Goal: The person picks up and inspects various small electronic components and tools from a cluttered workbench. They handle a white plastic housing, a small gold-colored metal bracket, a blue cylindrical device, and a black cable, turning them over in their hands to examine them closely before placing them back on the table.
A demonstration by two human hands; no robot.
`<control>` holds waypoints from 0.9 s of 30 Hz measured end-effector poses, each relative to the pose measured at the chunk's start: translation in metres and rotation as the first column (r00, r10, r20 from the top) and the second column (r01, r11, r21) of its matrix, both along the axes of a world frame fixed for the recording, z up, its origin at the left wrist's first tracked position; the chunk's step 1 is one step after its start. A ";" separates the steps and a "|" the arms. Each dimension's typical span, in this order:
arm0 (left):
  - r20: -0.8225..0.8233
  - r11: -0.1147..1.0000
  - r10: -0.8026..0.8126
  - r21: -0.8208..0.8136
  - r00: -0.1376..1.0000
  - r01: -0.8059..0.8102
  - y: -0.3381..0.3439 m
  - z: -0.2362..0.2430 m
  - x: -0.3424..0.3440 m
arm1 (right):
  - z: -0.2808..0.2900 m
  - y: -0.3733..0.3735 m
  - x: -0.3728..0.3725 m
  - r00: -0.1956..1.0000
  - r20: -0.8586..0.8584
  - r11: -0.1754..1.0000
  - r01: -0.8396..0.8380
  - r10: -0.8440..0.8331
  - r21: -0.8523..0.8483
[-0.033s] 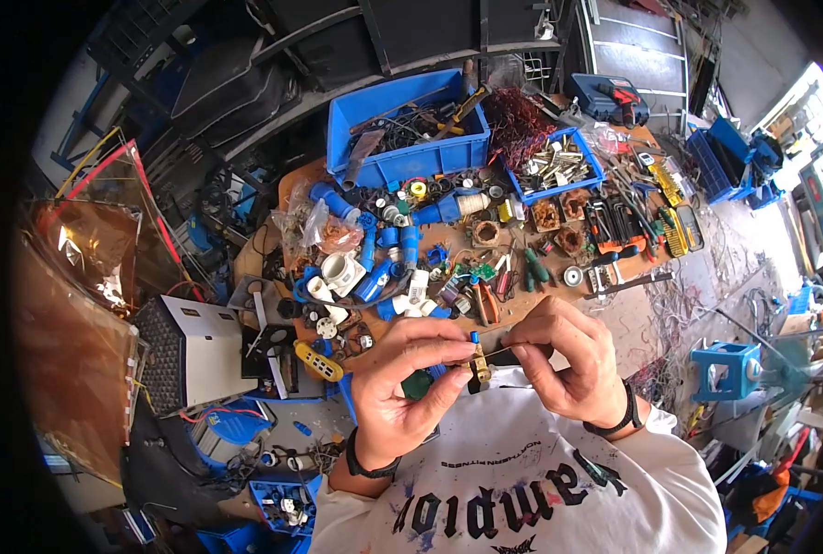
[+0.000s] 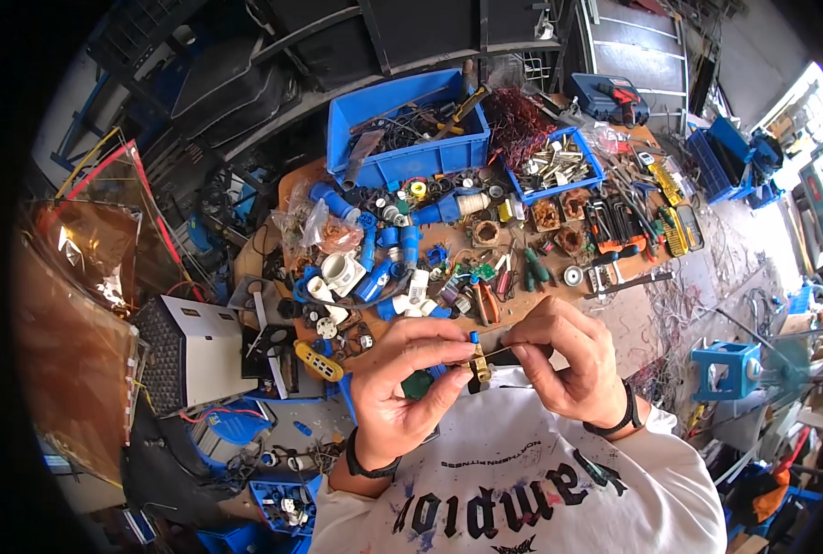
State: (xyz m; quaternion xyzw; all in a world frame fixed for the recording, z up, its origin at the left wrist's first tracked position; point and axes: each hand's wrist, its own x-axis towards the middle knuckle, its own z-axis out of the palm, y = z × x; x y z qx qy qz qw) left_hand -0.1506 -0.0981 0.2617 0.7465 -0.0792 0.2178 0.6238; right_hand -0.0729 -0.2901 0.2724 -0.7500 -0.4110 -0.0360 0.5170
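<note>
A wooden bench (image 2: 525, 303) is spreading out before the person, crowded with blue and white plastic fittings (image 2: 372, 277). A blue bin (image 2: 421, 164) of tangled parts is standing at its back, and a shallow blue tray (image 2: 559, 192) of metal pieces is sitting to its right. A blue stool (image 2: 727, 369) is standing on the right, near a wire-strewn floor (image 2: 689, 300).

Both hands are meeting close together over the white shirt (image 2: 522, 443), by the bench's near edge. The left hand (image 2: 400, 369) is pinching a small brass-coloured piece (image 2: 483, 367) with a blue end; the right hand (image 2: 564, 362) is closing thumb and forefinger on a thin strip (image 2: 496, 352) that is pointing toward it.

The fingertips are hiding part of both pieces, and whether the two are touching is remaining unclear. Behind the left palm, something green (image 2: 418, 384) is showing only partly.
</note>
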 end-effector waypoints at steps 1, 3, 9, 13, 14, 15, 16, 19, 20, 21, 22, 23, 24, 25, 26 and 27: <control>0.019 1.000 0.004 0.015 1.000 -0.004 0.000 0.000 0.000 | -0.001 0.000 0.000 1.000 0.006 1.000 0.001 -0.001 0.000; 0.021 1.000 0.012 0.029 1.000 -0.013 0.000 0.001 0.000 | -0.001 0.000 -0.001 1.000 0.019 1.000 -0.001 0.001 0.003; 0.024 0.999 0.027 0.041 0.999 -0.028 0.001 0.003 -0.002 | -0.002 0.003 -0.001 1.000 0.016 1.000 -0.012 0.011 0.016; -0.025 0.999 0.033 0.007 0.999 -0.033 0.000 0.002 -0.002 | -0.007 0.004 0.000 0.996 -0.085 0.997 -0.035 0.040 0.065; -0.045 0.998 0.060 0.017 0.997 -0.059 0.001 0.000 -0.002 | -0.011 0.004 0.000 0.986 -0.157 0.998 -0.045 0.053 0.053; -0.059 0.997 0.078 0.024 0.995 -0.077 0.002 -0.005 0.000 | -0.016 0.004 0.002 0.973 -0.224 0.998 -0.049 0.057 0.041; -0.073 0.995 0.093 0.031 0.993 -0.091 0.002 -0.009 0.002 | -0.022 0.006 0.002 0.964 -0.263 0.999 -0.036 0.039 0.018; -0.234 0.993 -0.014 -0.117 0.972 -0.014 0.007 -0.025 0.000 | -0.038 0.010 0.004 0.924 -0.382 1.000 0.003 0.001 0.010; -0.251 0.987 -0.054 -0.159 0.966 0.014 0.008 -0.033 0.000 | -0.039 0.009 0.004 0.879 -0.477 0.999 -0.016 -0.003 -0.035; -0.267 0.978 -0.096 -0.206 0.959 0.040 0.010 -0.043 0.001 | -0.045 0.010 0.006 0.898 -0.440 1.000 -0.012 0.005 -0.014; -0.292 0.975 -0.129 -0.212 0.948 0.067 0.012 -0.054 0.005 | -0.048 0.009 0.006 0.899 -0.438 1.000 0.004 -0.014 -0.023; -0.283 0.972 -0.131 -0.225 0.950 0.067 0.010 -0.062 0.010 | -0.051 0.007 0.007 0.900 -0.435 0.999 0.020 -0.032 -0.032; -0.277 0.969 -0.132 -0.237 0.952 0.065 0.008 -0.070 0.013 | -0.056 0.004 0.008 0.892 -0.451 0.999 0.028 -0.042 -0.037; -0.271 0.967 -0.132 -0.249 0.954 0.063 0.005 -0.078 0.018 | -0.061 0.001 0.010 0.883 -0.467 0.998 0.035 -0.051 -0.042; -0.275 0.959 -0.165 -0.269 0.947 0.089 0.002 -0.085 0.024 | -0.064 -0.002 0.012 0.874 -0.482 0.998 0.042 -0.059 -0.046; -0.298 0.953 -0.187 -0.287 0.936 0.099 -0.001 -0.091 0.029 | -0.067 -0.005 0.015 0.843 -0.532 0.996 0.044 -0.080 -0.080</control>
